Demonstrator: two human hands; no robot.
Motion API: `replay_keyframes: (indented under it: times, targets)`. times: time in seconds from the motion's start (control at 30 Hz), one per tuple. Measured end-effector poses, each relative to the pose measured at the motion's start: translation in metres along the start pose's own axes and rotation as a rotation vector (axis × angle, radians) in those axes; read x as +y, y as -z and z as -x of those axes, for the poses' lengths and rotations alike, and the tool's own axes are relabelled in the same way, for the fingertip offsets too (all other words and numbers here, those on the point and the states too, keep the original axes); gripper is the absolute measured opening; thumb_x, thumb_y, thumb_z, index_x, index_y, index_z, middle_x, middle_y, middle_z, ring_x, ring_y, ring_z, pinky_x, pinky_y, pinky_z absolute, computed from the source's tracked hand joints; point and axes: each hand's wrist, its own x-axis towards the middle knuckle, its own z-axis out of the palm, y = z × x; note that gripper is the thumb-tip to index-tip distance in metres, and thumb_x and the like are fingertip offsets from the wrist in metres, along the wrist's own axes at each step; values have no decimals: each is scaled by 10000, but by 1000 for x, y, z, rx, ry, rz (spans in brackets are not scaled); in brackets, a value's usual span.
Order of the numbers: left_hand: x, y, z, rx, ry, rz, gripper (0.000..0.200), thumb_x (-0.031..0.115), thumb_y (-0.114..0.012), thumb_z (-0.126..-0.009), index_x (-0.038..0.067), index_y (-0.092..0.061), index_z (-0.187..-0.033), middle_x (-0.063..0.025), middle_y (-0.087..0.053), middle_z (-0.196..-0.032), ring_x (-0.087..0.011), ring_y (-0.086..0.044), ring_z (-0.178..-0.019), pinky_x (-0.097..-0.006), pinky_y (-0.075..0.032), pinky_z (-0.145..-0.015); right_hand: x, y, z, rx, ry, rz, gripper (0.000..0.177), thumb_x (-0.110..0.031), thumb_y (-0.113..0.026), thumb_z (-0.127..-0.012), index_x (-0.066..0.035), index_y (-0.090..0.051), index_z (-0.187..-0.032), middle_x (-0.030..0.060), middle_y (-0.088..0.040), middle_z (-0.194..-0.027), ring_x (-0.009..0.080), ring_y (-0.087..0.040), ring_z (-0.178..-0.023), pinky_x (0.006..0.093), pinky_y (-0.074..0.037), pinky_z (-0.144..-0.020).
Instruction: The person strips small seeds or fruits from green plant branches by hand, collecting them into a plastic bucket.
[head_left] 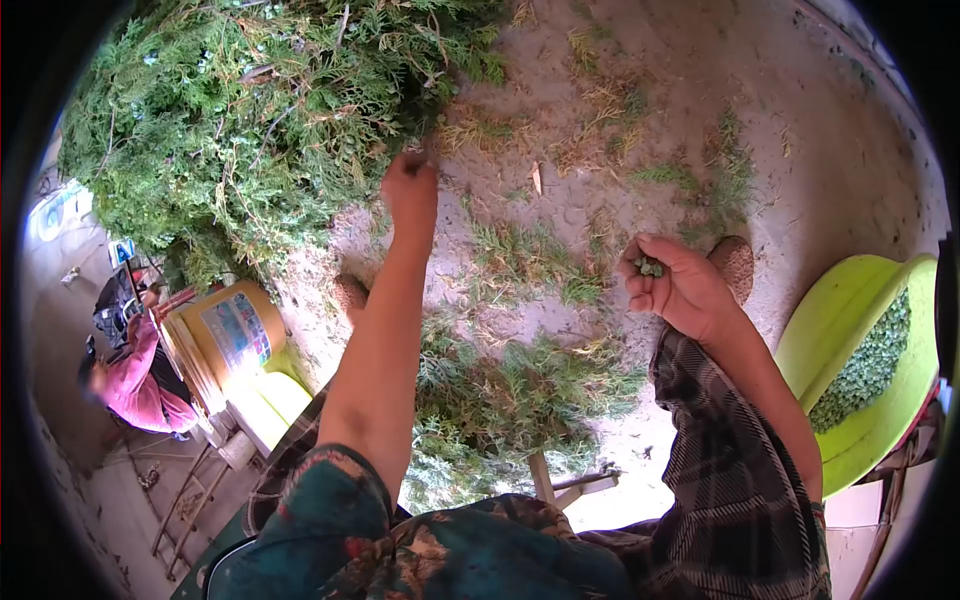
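My left hand [410, 190] reaches forward beside a big heap of green cypress branches [250, 130]. Its fingers are closed in a pinch, and whatever they may hold is too small and blurred to make out. My right hand [685, 285] is turned palm up at the right, with its fingers curled around a few small green cypress cones [650, 267]. To the right of that hand, a yellow-green basin [840, 300] contains a large quantity of similar green cones [870, 365].
Loose cypress sprigs [530, 380] litter the ground between my feet. At the left stand a yellow bucket [240, 330] and a ladder-like wooden frame [185, 510]. Another person in a pink top [145, 385] is beyond the bucket.
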Motion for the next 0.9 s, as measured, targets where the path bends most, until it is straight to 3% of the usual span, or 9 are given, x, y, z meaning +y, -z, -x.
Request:
replay_keyframes:
  times: [0.07, 0.1, 0.17, 0.3, 0.4, 0.5, 0.67, 0.73, 0.9]
  targets:
    - [9, 12, 29, -324, 471, 1089, 232, 92, -547, -852, 16, -554, -1070, -141, -642, -874, -241, -646, -764, -294, -516, -625, -2, 1, -1, -63, -27, 16, 196, -235, -523, -910, -43, -542, -940, 95, -588, -848, 145, -576, -650, 299, -504, -554]
    - [15, 20, 44, -324, 472, 1091, 232, 92, -547, -852, 16, -554, -1070, -141, -642, -874, -241, -646, -764, -294, -516, -625, -5, -3, -2, -102, -47, 47, 201, -234, -524, -911, -37, -539, -946, 71, -583, -823, 144, -581, -643, 320, -515, -561]
    - [31, 33, 69, -604, 546, 1470, 231, 52, -493, -890, 3, -507, -1115, -101, -614, -915, -170, -637, -789, -230, -519, -626, -9, -10, -5, -133, -63, 81, 206, -232, -526, -912, -31, -535, -952, 46, -579, -798, 143, -586, -635, 341, -526, -568]
    - [73, 50, 98, -718, 529, 1585, 225, 61, -498, -893, -4, -514, -1108, -118, -600, -981, -186, -627, -840, -258, -532, -661, -6, -33, -13, -120, 28, 163, 215, -218, -512, -922, -23, -536, -1010, 52, -585, -841, 144, -598, -729, 352, -542, -657]
    - [94, 55, 105, -884, 429, 1667, 258, 79, -511, -902, -6, -508, -1145, -118, -590, -1050, -173, -607, -935, -285, -538, -783, -2, -36, -16, -152, 21, 134, 239, -217, -519, -921, -11, -532, -1043, 73, -579, -907, 162, -596, -793, 360, -539, -724]
    - [112, 59, 113, -797, 463, 1457, 279, 50, -532, -888, -17, -509, -1158, -113, -601, -1065, -165, -613, -924, -281, -541, -776, -1, -34, -19, -173, 36, 159, 263, -221, -527, -917, -2, -529, -1061, 93, -571, -967, 179, -593, -837, 369, -529, -775]
    - [127, 63, 117, -841, 482, 1365, 317, 24, -546, -874, -19, -505, -1185, -110, -610, -1084, -157, -617, -934, -270, -539, -773, -3, -38, -15, -167, 107, 199, 287, -238, -520, -921, 9, -527, -1065, 102, -565, -1010, 190, -582, -893, 370, -505, -833]
    - [132, 64, 118, -858, 464, 1350, 319, 18, -541, -873, -20, -509, -1187, -111, -609, -1094, -159, -618, -939, -267, -537, -772, -3, -41, -15, -185, 143, 6, 317, -264, -481, -938, 21, -522, -1070, 119, -554, -1046, 219, -576, -937, 367, -495, -852]
    - [154, 69, 129, -841, 100, 1073, 315, -45, -495, -856, -34, -537, -1168, -126, -605, -1112, -174, -630, -897, -257, -538, -735, -1, -29, -20, -315, 108, -224, 355, -284, -432, -953, 40, -514, -1073, 145, -541, -1075, 263, -574, -971, 390, -497, -853]
